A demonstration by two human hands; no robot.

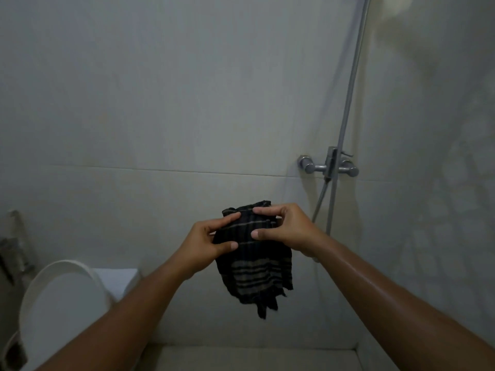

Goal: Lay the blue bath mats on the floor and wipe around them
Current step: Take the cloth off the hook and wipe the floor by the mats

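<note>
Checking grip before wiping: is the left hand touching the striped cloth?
Touching. Head view shows the left hand pinching the striped cloth at its upper edge, thumb over the front.

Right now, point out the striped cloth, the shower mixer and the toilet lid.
striped cloth (254, 274): head view, hanging lower half.
shower mixer (330, 166): head view, central valve body.
toilet lid (64, 298): head view, lid's middle.

Pale floor (254, 361), white toilet (64, 303) at left
</note>
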